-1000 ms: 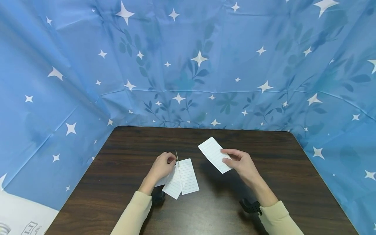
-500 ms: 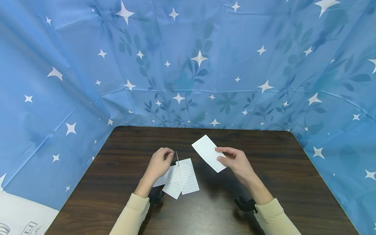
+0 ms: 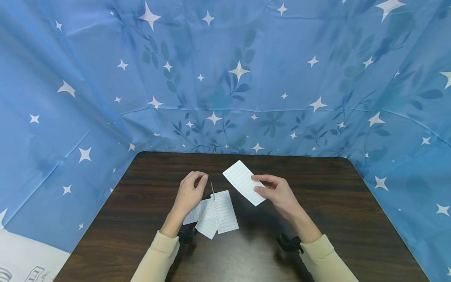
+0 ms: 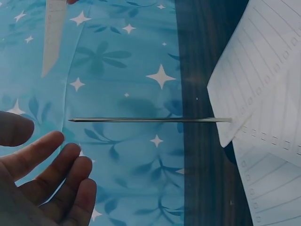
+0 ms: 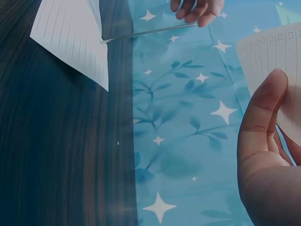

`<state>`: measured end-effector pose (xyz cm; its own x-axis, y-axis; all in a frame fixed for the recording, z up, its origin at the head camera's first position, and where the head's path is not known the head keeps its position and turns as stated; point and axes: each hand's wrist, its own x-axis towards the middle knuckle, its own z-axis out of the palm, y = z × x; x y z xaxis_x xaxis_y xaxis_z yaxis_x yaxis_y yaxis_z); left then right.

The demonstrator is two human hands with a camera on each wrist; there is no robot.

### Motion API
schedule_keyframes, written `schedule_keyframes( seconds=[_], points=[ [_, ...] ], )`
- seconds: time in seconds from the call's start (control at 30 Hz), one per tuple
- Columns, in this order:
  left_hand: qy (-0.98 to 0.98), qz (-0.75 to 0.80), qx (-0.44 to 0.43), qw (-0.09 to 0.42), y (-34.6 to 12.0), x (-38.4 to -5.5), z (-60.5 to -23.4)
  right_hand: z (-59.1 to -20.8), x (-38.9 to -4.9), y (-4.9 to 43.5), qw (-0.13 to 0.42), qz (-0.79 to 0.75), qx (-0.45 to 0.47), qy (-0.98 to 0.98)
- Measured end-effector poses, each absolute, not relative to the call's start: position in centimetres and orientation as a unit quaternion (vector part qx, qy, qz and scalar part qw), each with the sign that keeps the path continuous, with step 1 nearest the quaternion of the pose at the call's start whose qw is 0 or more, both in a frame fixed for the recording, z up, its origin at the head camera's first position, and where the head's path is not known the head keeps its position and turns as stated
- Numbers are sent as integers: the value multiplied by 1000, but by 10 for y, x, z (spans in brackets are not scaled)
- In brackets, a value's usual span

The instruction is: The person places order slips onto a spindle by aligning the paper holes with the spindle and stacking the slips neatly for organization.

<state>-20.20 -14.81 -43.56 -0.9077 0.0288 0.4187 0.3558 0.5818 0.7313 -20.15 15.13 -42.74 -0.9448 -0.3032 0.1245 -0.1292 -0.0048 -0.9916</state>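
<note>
A thin metal spike (image 3: 212, 189) stands upright with several lined paper sheets (image 3: 226, 213) run through and fanned out low on it; they hide its base. Beside the tip hovers my left hand (image 3: 187, 195), nothing in it; the left wrist view shows its fingers (image 4: 73, 181) loosely bent, apart from the spike (image 4: 141, 119). My right hand (image 3: 278, 192) pinches one more lined sheet (image 3: 241, 179) by its near right edge, thumb against one face. That sheet is held up tilted, right of the spike. Small printed boxes run along one edge of the sheet (image 5: 258, 52).
The dark wood-grain table (image 3: 317, 196) extends to both sides and behind the papers. A blue curtain (image 3: 225, 78) with white stars hangs just past its far edge. White cloth or paper with print (image 3: 28, 254) shows at the lower left. Both wrists carry dark straps (image 3: 290, 243).
My right hand has moved left with its sheet, closer to the spike. My left hand has drawn back and up from the papers, uncovering the leftmost sheet.
</note>
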Motion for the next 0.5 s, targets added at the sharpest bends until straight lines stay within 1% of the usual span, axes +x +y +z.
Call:
schedule_keyframes(
  seconds=[0.2,0.5],
  points=[
    [-861,-461,-116,183,-144,-204,-428,-423,-201,145,69,-693,-159,699],
    [-849,-474,-151,180,-133,-203,-416,-419,-201,138,76,-700,-178,688]
  ],
)
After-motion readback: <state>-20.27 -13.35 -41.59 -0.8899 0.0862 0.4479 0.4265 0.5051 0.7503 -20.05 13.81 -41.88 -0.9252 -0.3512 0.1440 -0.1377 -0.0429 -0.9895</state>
